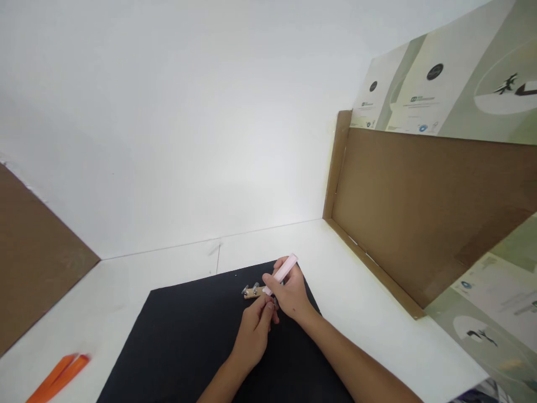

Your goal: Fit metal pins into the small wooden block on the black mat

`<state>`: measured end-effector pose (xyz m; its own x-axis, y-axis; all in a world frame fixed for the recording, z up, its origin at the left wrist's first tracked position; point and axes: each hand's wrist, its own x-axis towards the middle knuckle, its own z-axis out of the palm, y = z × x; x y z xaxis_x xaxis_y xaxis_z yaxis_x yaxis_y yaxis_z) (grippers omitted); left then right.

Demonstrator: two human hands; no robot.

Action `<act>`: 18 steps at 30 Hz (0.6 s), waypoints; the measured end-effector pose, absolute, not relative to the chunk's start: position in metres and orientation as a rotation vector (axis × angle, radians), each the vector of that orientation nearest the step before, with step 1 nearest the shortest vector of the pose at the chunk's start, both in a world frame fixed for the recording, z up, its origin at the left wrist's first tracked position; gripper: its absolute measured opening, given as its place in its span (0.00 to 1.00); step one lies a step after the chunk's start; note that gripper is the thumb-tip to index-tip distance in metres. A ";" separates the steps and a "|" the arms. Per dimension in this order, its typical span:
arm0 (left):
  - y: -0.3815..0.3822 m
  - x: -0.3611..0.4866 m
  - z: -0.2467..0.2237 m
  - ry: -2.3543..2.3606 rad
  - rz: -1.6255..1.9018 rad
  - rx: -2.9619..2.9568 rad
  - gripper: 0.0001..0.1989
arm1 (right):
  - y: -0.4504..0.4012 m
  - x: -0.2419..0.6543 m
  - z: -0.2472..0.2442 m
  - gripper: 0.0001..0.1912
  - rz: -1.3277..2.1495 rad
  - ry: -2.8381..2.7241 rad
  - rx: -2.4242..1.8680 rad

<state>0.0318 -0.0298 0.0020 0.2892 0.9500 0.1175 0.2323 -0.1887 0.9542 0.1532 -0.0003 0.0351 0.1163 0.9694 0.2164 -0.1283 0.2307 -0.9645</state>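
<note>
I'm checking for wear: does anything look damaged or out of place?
Perhaps two things: the brown panel at left has a ragged-looking upper edge with whitish bits, and a grey smudge shows on the white surface beyond the black mat. The pink stick in the right hand shows no obvious damage, though it's partly covered.

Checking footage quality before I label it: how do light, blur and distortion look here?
Head view: bright, soft light on the wall, no harsh glare; the mat so dark that shadows hardly show. Also in head view: the orange thing blurred; the cardboard seemingly stretched toward the right edge; the pink stick fairly crisp, the strip short on detail.
</note>
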 end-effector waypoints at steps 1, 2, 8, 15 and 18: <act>-0.031 0.031 0.002 1.108 0.962 1.658 0.19 | 0.000 0.153 0.035 0.14 1.018 -1.139 -0.995; -0.032 0.031 0.002 1.115 0.951 1.680 0.19 | 0.000 0.153 0.035 0.14 1.000 -1.148 -1.004; -0.034 0.031 0.002 1.128 0.919 1.738 0.19 | 0.000 0.152 0.033 0.14 0.977 -1.187 -1.042; -0.033 0.032 0.002 1.109 0.928 1.695 0.19 | -0.005 0.150 0.031 0.13 1.031 -1.297 -1.105; -0.034 0.032 0.003 1.105 0.925 1.685 0.19 | -0.006 0.150 0.032 0.13 1.048 -1.301 -1.103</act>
